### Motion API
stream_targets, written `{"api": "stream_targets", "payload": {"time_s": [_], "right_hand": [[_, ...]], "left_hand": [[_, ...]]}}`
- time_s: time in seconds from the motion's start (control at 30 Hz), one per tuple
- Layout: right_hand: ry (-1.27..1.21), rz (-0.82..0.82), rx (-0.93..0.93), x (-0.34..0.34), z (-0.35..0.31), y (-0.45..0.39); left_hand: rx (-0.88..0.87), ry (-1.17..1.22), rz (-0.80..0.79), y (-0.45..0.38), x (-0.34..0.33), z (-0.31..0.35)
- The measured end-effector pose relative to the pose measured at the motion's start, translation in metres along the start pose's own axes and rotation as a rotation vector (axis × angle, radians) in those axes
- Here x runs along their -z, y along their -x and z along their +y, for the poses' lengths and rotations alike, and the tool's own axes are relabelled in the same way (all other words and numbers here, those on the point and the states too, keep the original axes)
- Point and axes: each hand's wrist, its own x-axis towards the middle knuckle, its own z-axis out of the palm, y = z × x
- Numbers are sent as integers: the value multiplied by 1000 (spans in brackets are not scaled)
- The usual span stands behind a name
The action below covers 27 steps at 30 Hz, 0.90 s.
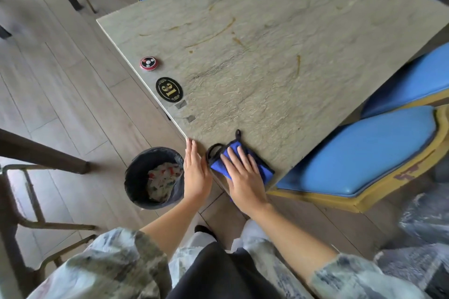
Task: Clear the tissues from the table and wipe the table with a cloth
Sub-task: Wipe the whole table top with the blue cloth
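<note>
A blue cloth (224, 158) with black trim and loops lies at the near corner of the stone-patterned table (267, 56). My right hand (244, 177) presses flat on the cloth with straight fingers. Just off the table's corner edge, my left hand (196, 172) is held flat with its fingers straight beside the cloth. Below the left hand, a black bin (136, 177) on the floor holds crumpled tissues (162, 181). No tissues show on the tabletop.
A red call button (148, 63) and a black oval number plaque (169, 90) sit near the table's left edge. Brown streaks mark the far tabletop. Blue padded chairs (359, 158) stand on the right and behind. A dark metal chair frame (31, 201) is at the left.
</note>
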Motion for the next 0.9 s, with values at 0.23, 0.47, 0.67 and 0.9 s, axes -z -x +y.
{"api": "stream_targets", "payload": {"time_s": [0.23, 0.47, 0.67, 0.9], "right_hand": [[5, 3, -15, 16, 58, -17], [-42, -82, -47, 19, 46, -49], [-47, -134, 187, 38, 122, -66], [-37, -135, -95, 52, 152, -106]], "left_hand": [[78, -169, 58, -1, -12, 13], [239, -402, 140, 1, -41, 45], [227, -505, 133, -3, -68, 77], [206, -615, 183, 0, -85, 83]]}}
